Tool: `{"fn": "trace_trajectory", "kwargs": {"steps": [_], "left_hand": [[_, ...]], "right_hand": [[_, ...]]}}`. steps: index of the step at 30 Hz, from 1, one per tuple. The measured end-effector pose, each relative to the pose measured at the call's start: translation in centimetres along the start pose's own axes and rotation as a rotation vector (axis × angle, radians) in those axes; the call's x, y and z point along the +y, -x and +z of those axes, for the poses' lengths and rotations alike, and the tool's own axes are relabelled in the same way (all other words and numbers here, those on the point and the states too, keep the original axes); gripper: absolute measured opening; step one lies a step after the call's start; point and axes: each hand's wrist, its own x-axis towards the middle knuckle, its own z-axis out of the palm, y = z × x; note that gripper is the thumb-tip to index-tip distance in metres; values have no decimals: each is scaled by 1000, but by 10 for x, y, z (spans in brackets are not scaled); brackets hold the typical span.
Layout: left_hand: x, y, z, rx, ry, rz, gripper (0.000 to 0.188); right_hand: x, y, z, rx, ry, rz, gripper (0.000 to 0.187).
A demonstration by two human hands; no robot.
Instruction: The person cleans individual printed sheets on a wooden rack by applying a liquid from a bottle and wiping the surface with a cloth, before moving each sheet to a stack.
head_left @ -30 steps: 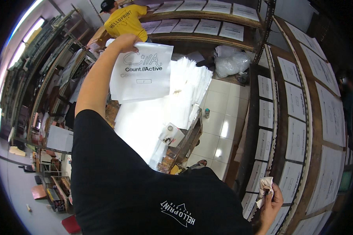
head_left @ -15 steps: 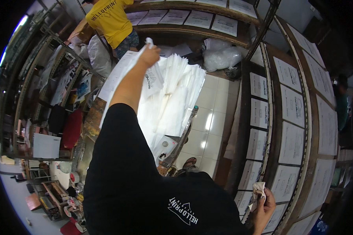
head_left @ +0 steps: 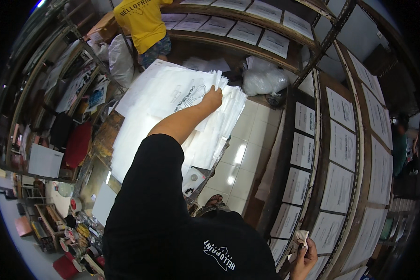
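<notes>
My left hand [head_left: 213, 99] is closed on the right edge of a thin white sheet [head_left: 172, 88] with grey line print. That sheet lies over a tall, loose stack of white sheets [head_left: 235, 105] on a worktable, their right edges fanned and ruffled. My left forearm crosses the stack and covers part of it. Low on the right, my right hand [head_left: 307, 257] pinches a small crumpled beige cloth [head_left: 302, 237], apart from the stack. Whether the white sheets are single layers or flat bags I cannot tell.
Racks with printed white sheets on brown shelves [head_left: 341, 105] stand along the right and far side. A person in a yellow shirt [head_left: 142, 23] is beyond the table. Clear plastic bundles [head_left: 264, 79] lie on the far floor. Tape rolls [head_left: 75, 204] and tools crowd the lower left.
My left hand has swung to the right with the sheet's edge, and the sheet now spreads across the stack. My right hand still holds the cloth. The view has turned slightly.
</notes>
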Motion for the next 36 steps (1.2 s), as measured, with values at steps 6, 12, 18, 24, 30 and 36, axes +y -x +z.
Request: {"fn": "trace_trajectory", "kwargs": {"steps": [6,12,18,24,30,36], "left_hand": [[11,-14,1,110,88,33,33],[98,-52,-62,37,148,-236,41],[213,-73,-235,131,452,410,15],[267,-69,-321,220,475,720,14],[309,-25,-443,257,627,1199,32],[376,-10,-535,840,1034,1435,25]], "right_hand": [[8,-1,-1,-6,15,-25,48],[18,-3,-4,-18,14,-94,49],[52,-6,-19,61,-9,-207,41],[60,1,-32,99,-137,-227,33],[105,64,-69,326,-469,-37,28],[133,115,-103,533,-511,-121,27]]}}
